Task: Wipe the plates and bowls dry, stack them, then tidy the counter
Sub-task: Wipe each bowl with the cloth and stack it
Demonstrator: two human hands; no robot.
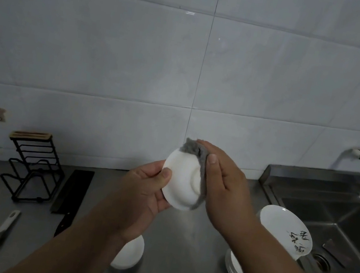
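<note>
Left hand [149, 193] has the small white bowl [181, 180] pinched by its rim, thumb on one side and fingers behind, held up in the air above the tabletop [183, 245]. Right hand [223, 187] is flat, fingers straight, pressing the grey cloth [192, 148] against the bowl.

Biggest worry imo: that's just a rim pinch on a dish that may be wet, so a hard push from the cloth hand could pop it loose onto the steel. Also the right forearm passes right over the painted plate [283, 226], which looks tilted next to the sink [351, 222]. One careless swing and I'd guess it slides in.

Count:
- 1 cloth
- 2 bowls: the one in hand and one on the tabletop [129, 255]
- 1 painted plate
- 1 plate stack [236, 270], can't tell how many are in it
- 1 cleaver [75, 187]
- 1 wire rack [34, 166]
</note>
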